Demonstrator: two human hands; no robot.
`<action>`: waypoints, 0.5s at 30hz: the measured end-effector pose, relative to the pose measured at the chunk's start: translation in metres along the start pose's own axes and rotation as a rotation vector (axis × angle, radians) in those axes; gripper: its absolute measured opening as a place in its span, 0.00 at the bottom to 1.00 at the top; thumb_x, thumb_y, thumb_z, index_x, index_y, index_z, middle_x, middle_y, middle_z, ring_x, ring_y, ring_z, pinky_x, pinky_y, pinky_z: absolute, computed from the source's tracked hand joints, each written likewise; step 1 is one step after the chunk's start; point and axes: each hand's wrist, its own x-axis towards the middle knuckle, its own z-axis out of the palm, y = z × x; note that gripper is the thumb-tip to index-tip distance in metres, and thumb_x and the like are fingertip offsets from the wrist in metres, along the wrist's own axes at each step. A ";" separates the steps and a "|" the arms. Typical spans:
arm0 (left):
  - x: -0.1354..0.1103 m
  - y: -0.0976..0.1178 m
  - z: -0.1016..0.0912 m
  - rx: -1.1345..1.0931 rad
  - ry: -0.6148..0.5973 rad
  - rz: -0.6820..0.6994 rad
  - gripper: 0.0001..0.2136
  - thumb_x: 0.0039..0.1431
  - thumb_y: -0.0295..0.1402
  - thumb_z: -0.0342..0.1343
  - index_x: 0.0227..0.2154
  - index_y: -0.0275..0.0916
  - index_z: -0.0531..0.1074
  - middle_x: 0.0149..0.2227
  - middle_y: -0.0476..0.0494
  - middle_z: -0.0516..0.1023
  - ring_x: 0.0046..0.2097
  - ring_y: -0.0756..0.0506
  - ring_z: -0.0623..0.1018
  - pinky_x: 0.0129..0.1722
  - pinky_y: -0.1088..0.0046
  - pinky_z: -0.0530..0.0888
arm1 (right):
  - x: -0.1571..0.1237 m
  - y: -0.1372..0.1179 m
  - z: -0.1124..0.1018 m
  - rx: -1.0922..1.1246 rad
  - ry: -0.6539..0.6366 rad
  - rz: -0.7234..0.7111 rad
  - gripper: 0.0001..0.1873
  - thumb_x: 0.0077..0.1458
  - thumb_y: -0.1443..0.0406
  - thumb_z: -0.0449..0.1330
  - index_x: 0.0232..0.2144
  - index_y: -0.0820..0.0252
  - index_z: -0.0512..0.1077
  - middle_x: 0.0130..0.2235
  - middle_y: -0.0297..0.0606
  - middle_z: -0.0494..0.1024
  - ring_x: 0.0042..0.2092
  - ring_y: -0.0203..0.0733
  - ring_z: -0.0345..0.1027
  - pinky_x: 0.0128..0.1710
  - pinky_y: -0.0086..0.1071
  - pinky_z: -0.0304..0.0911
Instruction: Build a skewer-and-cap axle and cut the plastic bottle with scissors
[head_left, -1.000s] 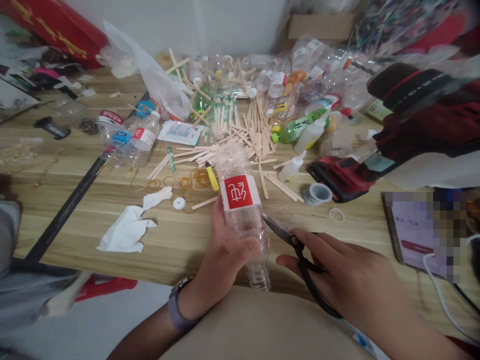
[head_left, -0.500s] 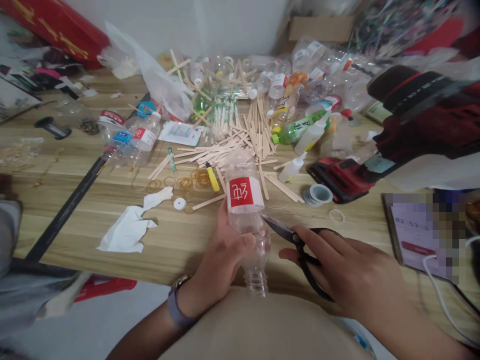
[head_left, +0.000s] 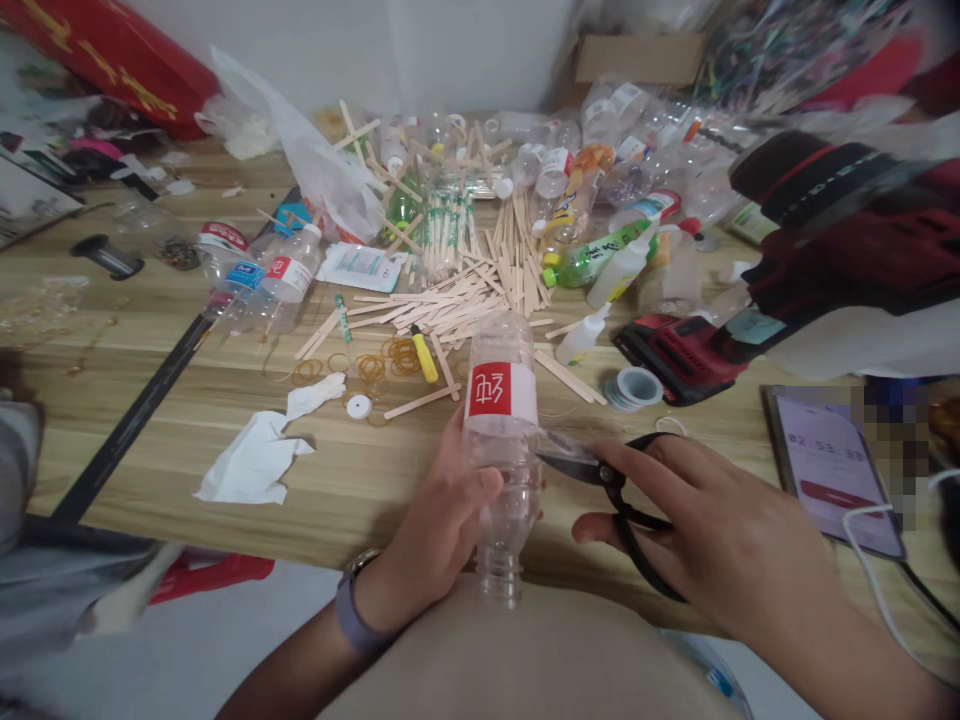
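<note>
My left hand (head_left: 450, 510) is wrapped round a clear plastic bottle (head_left: 506, 500) with a red and white label. The bottle is upside down, its threaded neck toward my body and its base pointing away. In my right hand (head_left: 697, 510) is a pair of black-handled scissors (head_left: 611, 485), thumb and fingers in the loops. The scissor blades are apart, and their tips meet the bottle's right side just below the label. Whether they have pierced the plastic I cannot tell.
Wooden craft sticks (head_left: 450, 300) lie piled beyond the bottle, near a yellow screwdriver (head_left: 424, 355) and rubber bands. A red and black power drill (head_left: 795, 250), a wire spool (head_left: 634, 388) and a phone (head_left: 836, 470) are on the right. Torn tissue (head_left: 251, 455) lies on the left.
The bottle has shifted slightly right and tipped more upright in my left hand. The scissors have moved a little right and down with it, and their blades have spread.
</note>
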 end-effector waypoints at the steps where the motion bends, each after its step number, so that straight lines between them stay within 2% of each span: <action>1: 0.000 0.000 0.001 0.011 -0.004 0.013 0.30 0.53 0.40 0.63 0.58 0.43 0.61 0.38 0.44 0.75 0.38 0.45 0.76 0.37 0.69 0.74 | -0.001 -0.001 0.001 -0.005 -0.005 -0.002 0.28 0.68 0.47 0.43 0.45 0.60 0.73 0.28 0.37 0.74 0.27 0.43 0.73 0.20 0.32 0.55; 5: 0.000 0.000 0.001 0.063 0.000 0.072 0.29 0.54 0.39 0.63 0.58 0.43 0.62 0.39 0.44 0.75 0.38 0.46 0.75 0.37 0.69 0.72 | -0.004 -0.003 0.003 0.031 -0.020 0.004 0.26 0.69 0.49 0.43 0.45 0.60 0.71 0.29 0.35 0.76 0.24 0.42 0.72 0.22 0.33 0.58; 12: 0.000 -0.002 0.000 0.084 0.028 0.094 0.37 0.53 0.37 0.64 0.64 0.46 0.54 0.43 0.43 0.74 0.39 0.45 0.74 0.40 0.66 0.72 | -0.004 -0.005 0.003 0.022 0.003 -0.021 0.24 0.69 0.49 0.45 0.43 0.60 0.71 0.27 0.34 0.75 0.23 0.41 0.70 0.22 0.33 0.56; 15: -0.001 -0.002 -0.001 0.064 0.022 0.082 0.34 0.53 0.37 0.64 0.62 0.45 0.57 0.43 0.43 0.74 0.41 0.45 0.74 0.40 0.67 0.72 | -0.004 -0.003 0.003 -0.027 -0.001 -0.055 0.22 0.70 0.53 0.44 0.44 0.60 0.71 0.28 0.35 0.76 0.24 0.40 0.70 0.22 0.33 0.54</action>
